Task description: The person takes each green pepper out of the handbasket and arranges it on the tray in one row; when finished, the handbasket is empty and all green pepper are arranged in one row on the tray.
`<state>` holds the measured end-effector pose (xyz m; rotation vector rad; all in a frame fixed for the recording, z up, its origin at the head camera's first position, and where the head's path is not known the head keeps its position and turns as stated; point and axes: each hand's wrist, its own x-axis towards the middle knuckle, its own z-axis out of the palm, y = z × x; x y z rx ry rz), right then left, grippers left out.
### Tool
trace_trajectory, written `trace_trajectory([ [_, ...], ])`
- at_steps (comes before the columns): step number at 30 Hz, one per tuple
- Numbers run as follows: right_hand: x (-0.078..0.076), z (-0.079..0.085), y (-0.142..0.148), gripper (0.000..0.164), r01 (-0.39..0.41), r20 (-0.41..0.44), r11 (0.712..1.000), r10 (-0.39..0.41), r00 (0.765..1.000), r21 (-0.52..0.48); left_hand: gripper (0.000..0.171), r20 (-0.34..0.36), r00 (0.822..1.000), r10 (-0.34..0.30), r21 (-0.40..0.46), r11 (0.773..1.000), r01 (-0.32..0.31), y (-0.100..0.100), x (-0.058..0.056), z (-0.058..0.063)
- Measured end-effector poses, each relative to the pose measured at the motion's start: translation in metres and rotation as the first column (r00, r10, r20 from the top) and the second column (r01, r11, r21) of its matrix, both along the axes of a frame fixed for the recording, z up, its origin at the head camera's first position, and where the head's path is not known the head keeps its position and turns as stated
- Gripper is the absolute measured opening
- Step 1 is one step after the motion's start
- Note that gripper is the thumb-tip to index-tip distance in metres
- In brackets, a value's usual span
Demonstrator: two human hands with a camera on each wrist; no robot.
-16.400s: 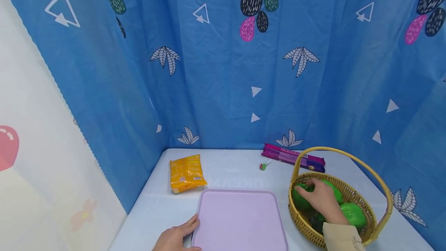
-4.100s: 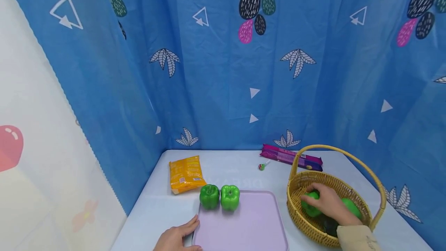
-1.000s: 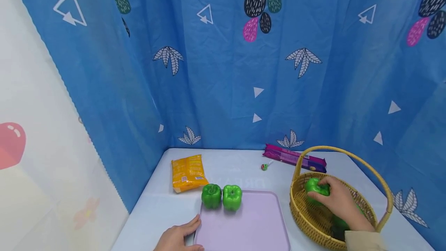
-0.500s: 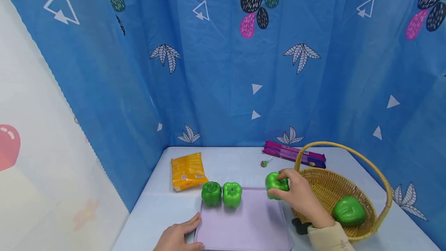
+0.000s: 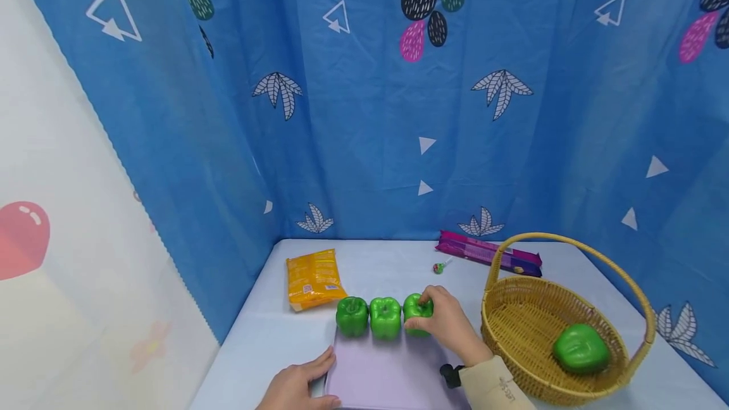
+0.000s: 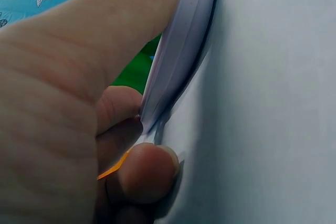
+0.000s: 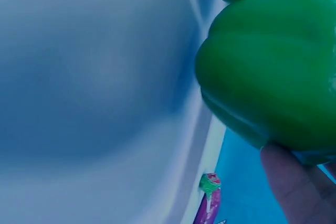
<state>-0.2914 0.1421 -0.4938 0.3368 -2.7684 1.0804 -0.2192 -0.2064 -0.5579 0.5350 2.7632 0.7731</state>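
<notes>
At the back edge of a lilac tray [image 5: 381, 375], my right hand [image 5: 455, 328] holds a green bell pepper [image 5: 411, 310] between thumb and fingers. In the right wrist view that bell pepper [image 7: 273, 72] looms large, a fingertip against its side. To its left, a lighter green pepper [image 5: 385, 318] and a darker one [image 5: 352, 317] stand upright in a row with it. My left hand [image 5: 296, 386] rests against the tray's left edge with extended fingers; in the left wrist view its thumb [image 6: 142, 11] lies along the tray's rim [image 6: 181, 51].
A wicker basket [image 5: 509, 328] with a tall arched handle stands to the right, one green pepper [image 5: 581, 348] inside. An orange snack packet [image 5: 314, 278] lies behind the tray at left. A lollipop [image 5: 438, 268] and a long purple packet [image 5: 490, 253] lie at the back.
Two peppers have come onto the bare tray since the oldest frame. My right hand has lifted a third from the basket and carried it left to their row. My left hand stays put.
</notes>
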Motion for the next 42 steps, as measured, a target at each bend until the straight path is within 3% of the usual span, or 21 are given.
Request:
trace_trajectory([
  [12, -0.004, -0.01, 0.002, 0.052, 0.022, -0.008, 0.999, -0.022, 1.0, 0.023, 0.085, -0.012, 1.0, -0.012, 0.005, 1.0, 0.012, 0.003, -0.002, 0.0],
  [26, 0.006, -0.002, 0.012, 0.06, 0.05, -0.017, 0.998, -0.049, 0.999, 0.032, 0.085, 0.009, 1.0, -0.003, 0.024, 1.0, 0.003, 0.005, -0.002, -0.002],
  [30, 0.016, 0.02, 0.038, 0.054, 0.109, -0.109, 0.994, -0.107, 0.988, 0.008, 0.084, 0.011, 1.0, -0.004, 0.02, 1.0, 0.004, 0.005, -0.002, -0.004],
  [34, 0.024, 0.055, 0.083, 0.052, 0.19, -0.225, 0.981, -0.175, 0.959, 0.045, 0.085, -0.006, 1.0, -0.007, 0.012, 1.0, 0.007, 0.004, -0.001, -0.005],
  [37, 0.026, 0.071, 0.12, 0.06, 0.261, -0.234, 0.959, -0.23, 0.945, 0.111, 0.085, -0.016, 1.0, -0.008, 0.008, 1.0, 0.008, 0.002, -0.001, -0.005],
  [39, 0.026, 0.072, 0.142, 0.063, 0.314, -0.217, 0.938, -0.279, 0.936, 0.148, 0.084, -0.021, 1.0, -0.009, 0.007, 1.0, 0.009, 0.001, -0.001, -0.004],
  [42, 0.025, 0.061, 0.171, 0.067, 0.38, -0.152, 0.91, -0.357, 0.922, 0.166, 0.084, -0.017, 1.0, -0.01, 0.011, 1.0, 0.01, -0.001, -0.001, -0.003],
])
